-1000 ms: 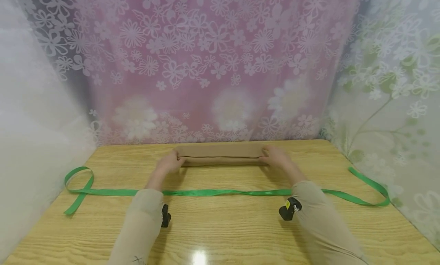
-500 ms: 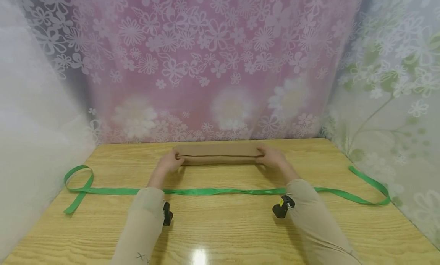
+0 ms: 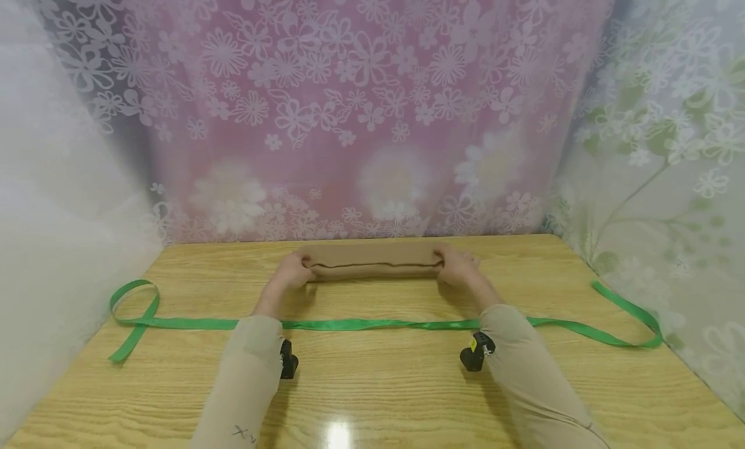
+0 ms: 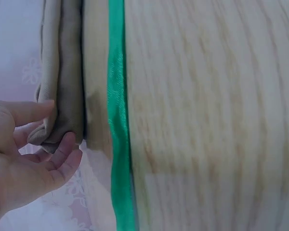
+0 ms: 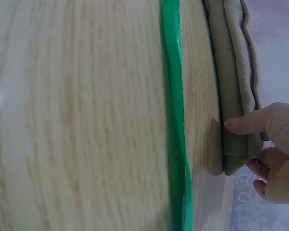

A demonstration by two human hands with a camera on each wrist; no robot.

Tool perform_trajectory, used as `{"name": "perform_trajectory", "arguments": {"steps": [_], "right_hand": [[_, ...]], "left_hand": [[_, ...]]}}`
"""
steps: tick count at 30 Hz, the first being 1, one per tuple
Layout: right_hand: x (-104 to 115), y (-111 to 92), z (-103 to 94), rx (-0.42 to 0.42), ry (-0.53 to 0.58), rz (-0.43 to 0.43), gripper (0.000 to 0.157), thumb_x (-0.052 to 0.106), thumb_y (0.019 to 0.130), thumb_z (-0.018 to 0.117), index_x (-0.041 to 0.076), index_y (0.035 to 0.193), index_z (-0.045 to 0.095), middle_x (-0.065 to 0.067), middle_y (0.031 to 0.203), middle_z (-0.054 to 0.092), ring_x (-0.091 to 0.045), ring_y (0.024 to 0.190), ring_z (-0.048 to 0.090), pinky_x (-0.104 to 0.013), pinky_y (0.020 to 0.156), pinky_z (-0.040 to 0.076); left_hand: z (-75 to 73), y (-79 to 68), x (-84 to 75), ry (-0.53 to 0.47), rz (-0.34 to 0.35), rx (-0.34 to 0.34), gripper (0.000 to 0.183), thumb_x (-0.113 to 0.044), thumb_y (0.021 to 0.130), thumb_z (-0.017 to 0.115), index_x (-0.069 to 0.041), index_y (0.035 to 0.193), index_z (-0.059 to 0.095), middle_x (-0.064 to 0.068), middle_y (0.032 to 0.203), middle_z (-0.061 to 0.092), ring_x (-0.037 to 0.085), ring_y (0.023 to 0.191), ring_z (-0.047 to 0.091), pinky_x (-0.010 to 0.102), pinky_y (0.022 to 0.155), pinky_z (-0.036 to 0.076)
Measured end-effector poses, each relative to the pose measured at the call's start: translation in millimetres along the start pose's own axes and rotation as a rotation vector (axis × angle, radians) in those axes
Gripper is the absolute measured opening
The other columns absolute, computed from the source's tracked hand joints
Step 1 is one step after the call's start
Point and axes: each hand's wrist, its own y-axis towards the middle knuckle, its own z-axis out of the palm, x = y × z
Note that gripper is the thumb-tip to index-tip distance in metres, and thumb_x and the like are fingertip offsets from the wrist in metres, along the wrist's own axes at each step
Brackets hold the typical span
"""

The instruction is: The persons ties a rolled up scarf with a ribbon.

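A long folded brown cloth [image 3: 372,255] lies crosswise near the far edge of the table, its layers parted by a seam-like crease along the near side. My left hand [image 3: 292,272] grips its left end; in the left wrist view the fingers [image 4: 62,151] curl around the folded end of the cloth [image 4: 70,72]. At the right end my right hand [image 3: 460,269] holds it too. The right wrist view shows the thumb [image 5: 248,122] laid across the front layer of the cloth [image 5: 226,62], with fingertips tucked at its end.
A green ribbon [image 3: 361,324] stretches across the table [image 3: 372,384] between cloth and body, passing under both forearms. It loops at the left and curves back at the right. A pink flowered curtain [image 3: 372,112] hangs right behind the far table edge.
My right hand and forearm have shifted a little to the left, and my left hand slightly to the right. The cloth's front crease looks a bit wavier; the ribbon stays put.
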Motion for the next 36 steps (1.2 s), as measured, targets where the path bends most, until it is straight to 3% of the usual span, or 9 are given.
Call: {"name": "perform_trajectory", "arguments": {"steps": [4,7,14,20,28,36], "right_hand": [[-4.3,3.7,2.6,-0.029,-0.064,-0.008,0.051,0.001,0.084,0.056,0.006,0.133,0.046,-0.018,0.131,0.050,-0.048,0.113,0.038,-0.059,0.092,0.021],[-3.5,3.7,2.7,-0.060,-0.104,-0.024,0.043,0.001,0.085,0.053,0.006,0.128,0.051,-0.016,0.127,0.054,-0.048,0.114,0.040,-0.060,0.094,0.023],[-0.6,5.1,1.3,-0.145,-0.207,-0.088,0.026,0.005,0.086,0.058,0.006,0.111,0.063,-0.017,0.109,0.063,-0.042,0.101,0.050,-0.057,0.085,0.039],[-4.8,6.5,-1.2,-0.204,-0.325,-0.160,0.023,0.009,0.083,0.065,0.006,0.106,0.067,-0.016,0.099,0.066,-0.042,0.097,0.053,-0.056,0.081,0.043],[-9.2,-2.3,-14.6,-0.281,-0.426,-0.325,0.027,0.016,0.081,0.071,0.003,0.104,0.066,-0.014,0.096,0.066,-0.034,0.092,0.052,-0.051,0.082,0.042],[-19.0,-8.4,-23.9,-0.503,-0.465,-0.561,0.029,0.017,0.072,0.079,0.005,0.095,0.067,-0.011,0.087,0.066,-0.031,0.083,0.054,-0.046,0.072,0.043]], "left_hand": [[2.4,3.3,1.5,0.010,0.007,-0.037,0.044,0.005,0.081,0.052,0.008,0.125,0.047,0.025,0.115,0.053,0.032,0.102,0.052,0.040,0.084,0.046],[2.6,3.1,1.2,0.016,0.010,-0.038,0.041,0.009,0.079,0.049,0.008,0.120,0.048,0.023,0.108,0.055,0.029,0.091,0.051,0.036,0.076,0.046],[1.0,-2.5,-2.6,0.083,0.008,-0.049,0.034,0.009,0.085,0.044,0.005,0.118,0.050,0.021,0.111,0.054,0.028,0.095,0.051,0.037,0.078,0.045],[1.4,-3.2,-2.6,0.124,0.030,-0.096,0.028,0.010,0.084,0.046,0.004,0.111,0.053,0.020,0.109,0.056,0.029,0.094,0.053,0.037,0.077,0.047],[-2.8,-3.2,-7.5,0.203,0.079,-0.142,0.020,0.005,0.085,0.053,0.002,0.104,0.056,0.019,0.102,0.059,0.029,0.089,0.056,0.039,0.074,0.048],[-9.1,-7.1,-14.1,0.248,0.121,-0.162,0.021,0.004,0.083,0.055,0.003,0.104,0.056,0.020,0.099,0.061,0.029,0.085,0.057,0.039,0.072,0.049]]}}
